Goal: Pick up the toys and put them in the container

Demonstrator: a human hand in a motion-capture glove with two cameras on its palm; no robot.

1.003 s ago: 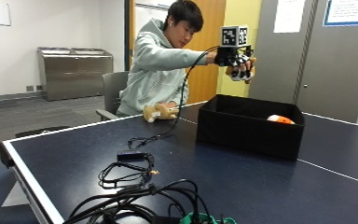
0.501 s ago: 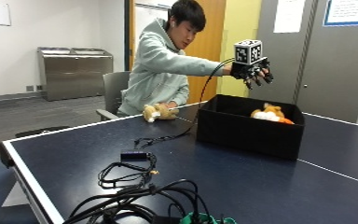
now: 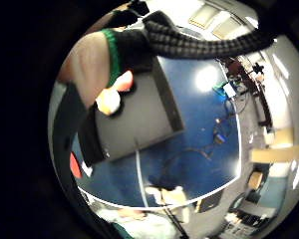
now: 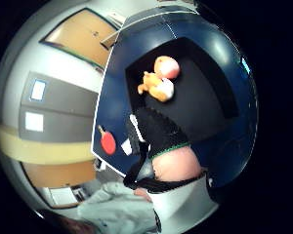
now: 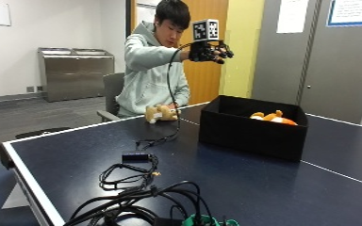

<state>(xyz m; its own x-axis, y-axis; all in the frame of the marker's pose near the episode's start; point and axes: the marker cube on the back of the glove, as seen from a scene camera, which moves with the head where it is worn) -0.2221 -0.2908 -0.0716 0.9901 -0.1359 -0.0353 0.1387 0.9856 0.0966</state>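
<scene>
- Our gloved right hand [image 5: 211, 51] hangs in the air, fingers spread, grasping nothing.
- Below it, an orange plush toy [image 5: 271, 117] lies inside the black container [image 5: 251, 133].
- Farther off, we hold a tan toy [image 5: 161, 113] against the table [image 5: 243, 188].

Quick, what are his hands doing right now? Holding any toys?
Gloved right hand: open, empty, raised near the box.
Bare hand: holding a tan toy on the table.
</scene>
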